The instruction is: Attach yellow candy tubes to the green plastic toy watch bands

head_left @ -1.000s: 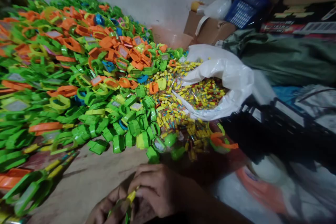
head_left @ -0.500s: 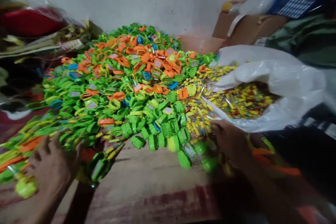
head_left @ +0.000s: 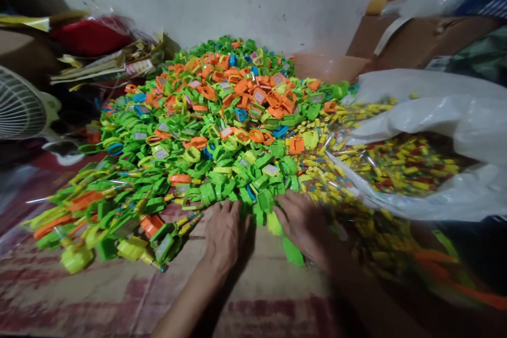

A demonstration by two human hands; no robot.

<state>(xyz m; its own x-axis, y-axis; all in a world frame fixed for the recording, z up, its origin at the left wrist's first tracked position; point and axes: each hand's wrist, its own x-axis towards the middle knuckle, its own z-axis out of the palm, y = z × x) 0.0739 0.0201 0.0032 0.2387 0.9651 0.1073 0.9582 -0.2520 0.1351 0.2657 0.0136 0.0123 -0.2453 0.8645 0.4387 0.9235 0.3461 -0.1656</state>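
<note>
A big heap of green, orange and blue plastic watch-like toys (head_left: 190, 137) spreads over a worn brown and red surface (head_left: 190, 296). My left hand (head_left: 225, 229) rests at the heap's front edge, fingers spread a little and pointing into the green pieces. To its right, my right hand (head_left: 299, 222) touches the front green pieces, its fingers apart and slightly blurred. Neither hand visibly holds anything. Small yellow tube-like pieces (head_left: 325, 171) lie beside the heap, and more fill an open white sack (head_left: 428, 208) on the right.
A white fan (head_left: 21, 105) stands at the left, near a red bundle (head_left: 93, 37) and stacked papers. Behind the sack is a cardboard box (head_left: 447, 37). A pale wall (head_left: 237, 0) closes off the back. Orange strips (head_left: 439, 261) lie at the lower right.
My left hand has moved right from the left pile to the heap's front middle. My right hand has moved left, away from the sack's edge. The view has shifted left, bringing in the fan.
</note>
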